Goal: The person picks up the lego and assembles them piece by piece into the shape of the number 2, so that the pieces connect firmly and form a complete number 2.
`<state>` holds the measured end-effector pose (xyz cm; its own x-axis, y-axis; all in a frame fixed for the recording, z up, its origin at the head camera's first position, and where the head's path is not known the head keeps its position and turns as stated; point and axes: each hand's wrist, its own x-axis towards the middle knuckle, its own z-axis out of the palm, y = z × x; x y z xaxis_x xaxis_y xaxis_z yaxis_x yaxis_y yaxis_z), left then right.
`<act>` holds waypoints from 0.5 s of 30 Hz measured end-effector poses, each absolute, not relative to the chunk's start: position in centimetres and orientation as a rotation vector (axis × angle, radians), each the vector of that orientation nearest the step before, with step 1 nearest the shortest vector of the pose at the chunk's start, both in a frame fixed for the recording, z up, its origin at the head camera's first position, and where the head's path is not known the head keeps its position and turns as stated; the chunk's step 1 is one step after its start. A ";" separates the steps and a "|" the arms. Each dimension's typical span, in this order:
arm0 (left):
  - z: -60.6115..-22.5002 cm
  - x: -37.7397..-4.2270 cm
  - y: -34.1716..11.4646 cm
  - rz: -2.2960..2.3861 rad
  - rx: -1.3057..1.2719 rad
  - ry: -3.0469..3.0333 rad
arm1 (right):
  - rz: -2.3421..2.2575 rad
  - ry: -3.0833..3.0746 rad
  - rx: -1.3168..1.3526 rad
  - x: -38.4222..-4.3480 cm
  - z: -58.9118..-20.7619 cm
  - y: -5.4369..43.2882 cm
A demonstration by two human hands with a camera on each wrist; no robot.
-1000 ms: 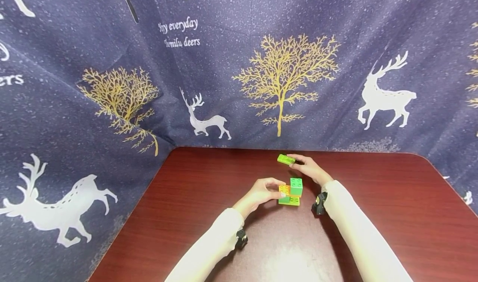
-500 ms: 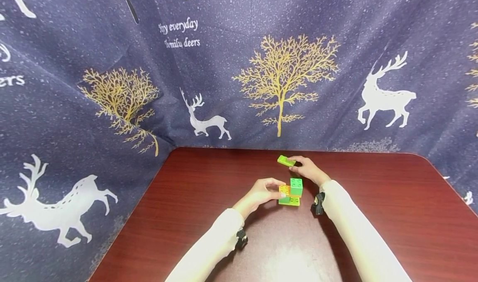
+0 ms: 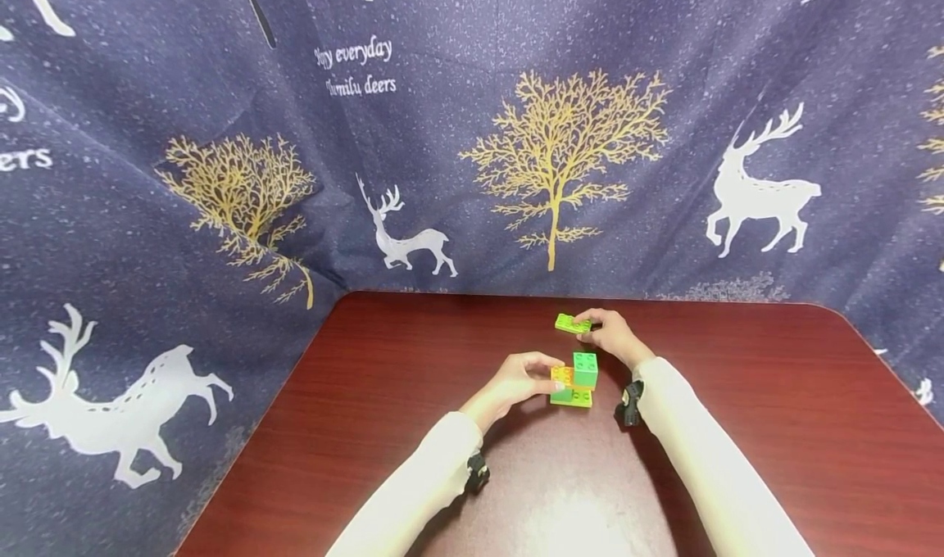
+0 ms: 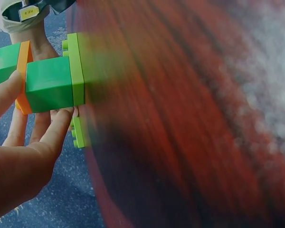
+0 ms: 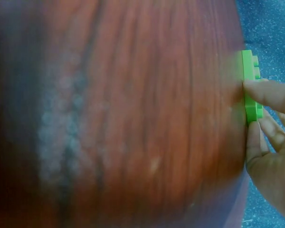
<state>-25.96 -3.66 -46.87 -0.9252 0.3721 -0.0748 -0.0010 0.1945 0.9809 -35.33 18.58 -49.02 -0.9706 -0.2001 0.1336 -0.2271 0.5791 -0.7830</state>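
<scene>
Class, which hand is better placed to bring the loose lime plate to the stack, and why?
The right hand, probably: it grips the loose lime plate beyond the stack, while the left hand holds the stack.

A navy cloth [image 3: 420,123] is hanging behind and to the left of a reddish-brown desk [image 3: 737,377], whose glossy top is catching a bright glare [image 3: 578,524] near the bottom of the head view. On the cloth, a golden tree [image 3: 555,172] is standing between two white deer, a second, crumpled-looking tree [image 3: 247,188] is slanting leftward, and white lettering [image 3: 357,53] is running above.
</scene>
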 end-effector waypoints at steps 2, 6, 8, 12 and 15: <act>-46.9 -26.0 -3.6 1.790 0.350 2.181 | 1.357 -2.753 0.374 -35.4 -49.1 18.6; -46.8 -25.9 -3.6 1.785 0.342 2.182 | 1.339 -2.743 0.391 -35.4 -49.1 18.8; -46.8 -26.0 -3.6 1.783 0.342 2.180 | 1.356 -2.744 0.387 -35.3 -49.1 18.9; -47.0 -26.1 -3.5 1.786 0.344 2.179 | 1.397 -2.747 0.365 -35.1 -49.1 19.2; -47.1 -26.2 -3.5 1.786 0.337 2.186 | 1.408 -2.737 0.357 -35.1 -49.1 19.4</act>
<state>-26.15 -3.51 -47.05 -0.9281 0.3634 -0.0806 -0.0065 0.2007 0.9796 -35.10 19.39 -49.08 -0.9725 -0.1841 0.1424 -0.2229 0.5608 -0.7973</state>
